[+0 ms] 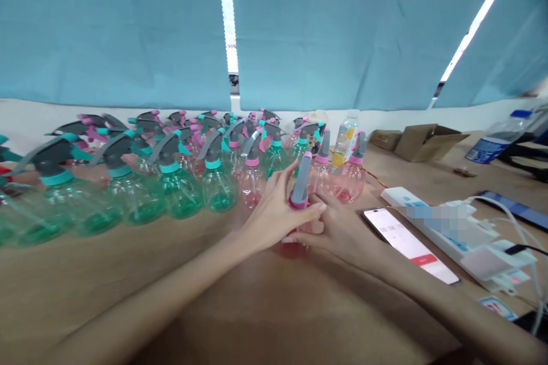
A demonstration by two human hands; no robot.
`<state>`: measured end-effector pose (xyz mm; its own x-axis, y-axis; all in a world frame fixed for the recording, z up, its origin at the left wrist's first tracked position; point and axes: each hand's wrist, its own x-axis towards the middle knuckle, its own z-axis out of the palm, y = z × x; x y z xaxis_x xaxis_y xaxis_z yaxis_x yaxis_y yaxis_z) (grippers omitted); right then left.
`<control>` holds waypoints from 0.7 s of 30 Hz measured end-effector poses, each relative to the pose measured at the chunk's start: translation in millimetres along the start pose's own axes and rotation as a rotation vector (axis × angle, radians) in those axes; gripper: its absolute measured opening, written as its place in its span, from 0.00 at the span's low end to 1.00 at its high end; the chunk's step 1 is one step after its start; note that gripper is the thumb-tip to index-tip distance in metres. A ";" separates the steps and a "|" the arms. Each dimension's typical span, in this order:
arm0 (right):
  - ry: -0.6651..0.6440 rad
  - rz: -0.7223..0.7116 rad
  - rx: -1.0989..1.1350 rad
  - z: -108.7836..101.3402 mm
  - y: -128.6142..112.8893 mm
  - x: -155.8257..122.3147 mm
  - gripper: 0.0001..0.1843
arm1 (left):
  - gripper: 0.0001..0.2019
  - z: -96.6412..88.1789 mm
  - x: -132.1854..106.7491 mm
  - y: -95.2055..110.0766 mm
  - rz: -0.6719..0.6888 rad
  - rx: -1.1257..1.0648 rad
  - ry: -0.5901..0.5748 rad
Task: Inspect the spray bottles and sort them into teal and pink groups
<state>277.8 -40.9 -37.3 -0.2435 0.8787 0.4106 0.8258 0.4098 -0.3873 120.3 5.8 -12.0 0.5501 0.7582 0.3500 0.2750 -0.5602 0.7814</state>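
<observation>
While both hands close on pink spray bottle (299, 191), left hand (274, 211) fingers wrap its neck, right hand (338, 228) fingers curl round body; bottle slightly tilted, just before rows of green and pink spray bottles (180, 185), phone (406, 242) near right hand, tan tabletop (128, 279) running toward near edge.

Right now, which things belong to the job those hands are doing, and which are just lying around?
Job things:
left hand
right hand
pink-collared, grey-headed plastic spray bottle
green plastic spray bottles
pink plastic spray bottles

Lying around:
lit black smartphone
white power strip
brown cardboard box
clear water bottle with blue cap
</observation>
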 end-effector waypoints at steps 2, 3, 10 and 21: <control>0.005 0.019 -0.024 2.4 9.6 8.9 0.25 | 0.34 -6.2 -12.5 -9.4 -0.033 0.051 0.027; 0.007 0.032 -0.039 3.5 13.5 13.5 0.26 | 0.31 -8.8 -20.6 -14.9 -0.042 0.091 0.057; -0.039 0.175 -0.211 0.4 17.2 43.8 0.31 | 0.19 -17.3 -74.4 -48.9 -0.109 0.426 -0.081; -0.056 0.312 -0.380 6.4 16.9 76.0 0.30 | 0.20 -8.9 -84.8 -57.7 0.062 0.674 -0.228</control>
<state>270.0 34.4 -17.9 0.0263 0.9614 0.2739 0.9883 0.0162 -0.1517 50.7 -23.2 -82.2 0.7115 0.6708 0.2093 0.6249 -0.7403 0.2481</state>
